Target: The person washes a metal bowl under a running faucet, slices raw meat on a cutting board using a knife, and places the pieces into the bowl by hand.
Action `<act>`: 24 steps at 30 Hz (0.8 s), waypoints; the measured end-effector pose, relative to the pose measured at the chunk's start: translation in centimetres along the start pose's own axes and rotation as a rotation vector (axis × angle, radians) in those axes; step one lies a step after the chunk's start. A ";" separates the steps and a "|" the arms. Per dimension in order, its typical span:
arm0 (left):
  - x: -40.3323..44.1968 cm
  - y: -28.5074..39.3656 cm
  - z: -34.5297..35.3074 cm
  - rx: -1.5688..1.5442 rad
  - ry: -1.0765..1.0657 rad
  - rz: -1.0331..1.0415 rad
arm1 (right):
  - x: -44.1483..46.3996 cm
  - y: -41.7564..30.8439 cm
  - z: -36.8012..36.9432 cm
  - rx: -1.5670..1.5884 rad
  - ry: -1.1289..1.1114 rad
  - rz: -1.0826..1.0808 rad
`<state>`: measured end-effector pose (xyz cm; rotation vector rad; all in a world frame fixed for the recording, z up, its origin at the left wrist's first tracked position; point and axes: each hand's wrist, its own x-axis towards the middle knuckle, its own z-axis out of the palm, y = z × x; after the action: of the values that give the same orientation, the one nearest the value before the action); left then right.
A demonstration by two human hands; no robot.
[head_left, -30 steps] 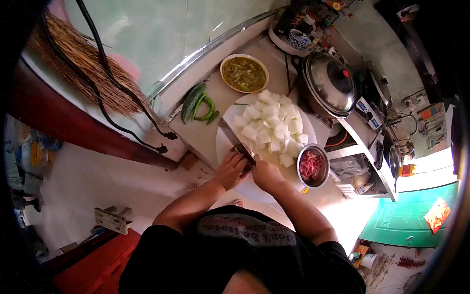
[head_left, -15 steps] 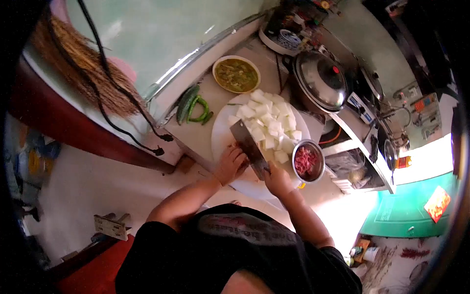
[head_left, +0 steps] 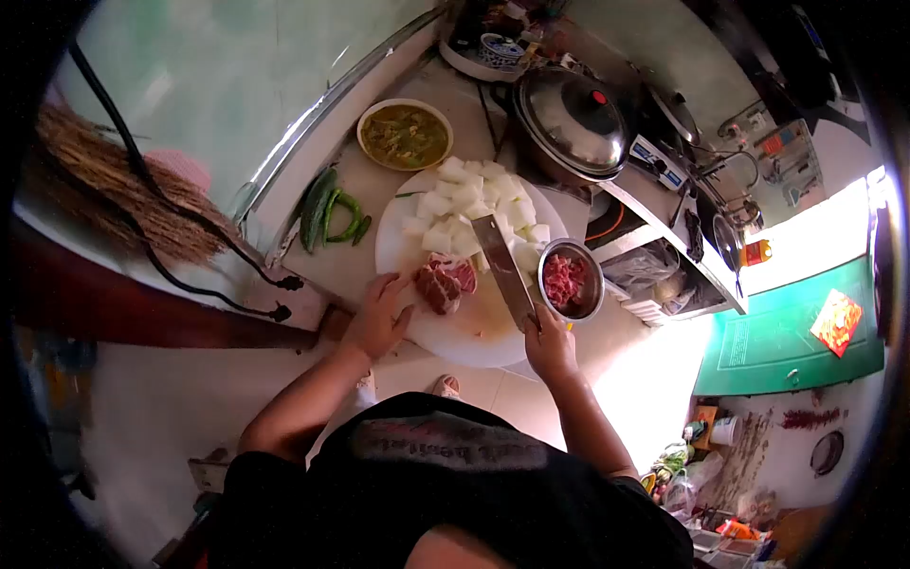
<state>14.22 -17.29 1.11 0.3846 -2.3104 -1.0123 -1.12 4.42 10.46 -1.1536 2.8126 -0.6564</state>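
A piece of red meat (head_left: 444, 283) lies on the round white cutting board (head_left: 455, 341). Just left of the meat, my left hand (head_left: 377, 318) has its fingers apart and holds nothing. My right hand (head_left: 550, 343) is wrapped round the handle of a cleaver (head_left: 504, 268), whose blade points up and left over the board, to the right of the meat. Pale cut chunks (head_left: 474, 201) are heaped on the far part of the board. On its right side stands a metal bowl (head_left: 594, 294) with small pieces of red meat (head_left: 565, 280) in it.
Beyond the board are a bowl of soup (head_left: 406, 136), a green cucumber (head_left: 317, 211) with green peppers (head_left: 343, 218), and a large lidded pot (head_left: 572, 123). Black cables (head_left: 142, 171) hang at the left. A shelf (head_left: 664, 303) stands right of the board.
My left hand has moved left and opened, and the meat now shows. The cleaver in my right hand has moved right, away from it. The whole view has shifted.
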 end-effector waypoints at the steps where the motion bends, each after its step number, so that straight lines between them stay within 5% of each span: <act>1: -0.7 -0.4 -0.6 -0.004 0.003 -0.013 | -0.1 -0.2 0.2 0.003 0.041 0.036; 9: -6.4 -2.5 -3.8 0.022 0.052 -0.049 | 6.2 -3.6 1.0 -0.262 0.029 0.062; 13: -10.3 -3.0 -5.1 0.130 0.187 -0.122 | 5.1 -3.5 1.2 -0.127 -0.013 -0.050; 15: -11.9 -2.9 -5.5 0.143 0.196 -0.157 | 4.4 -1.4 2.0 0.193 0.169 -0.189; 17: -12.3 -1.6 -5.7 0.170 0.198 -0.183 | 3.9 0.2 2.3 0.429 0.061 -0.065; 19: -10.5 0.5 -5.0 0.177 0.088 -0.100 | 3.1 -0.7 0.1 0.714 -0.117 0.286; 24: -1.3 3.9 -1.0 0.214 -0.140 0.099 | 0.7 1.5 -1.9 0.721 -0.093 0.307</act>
<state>15.77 -14.65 4.03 0.2876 -2.5472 -0.7678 -2.93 5.59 11.72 -0.5842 2.2580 -1.3665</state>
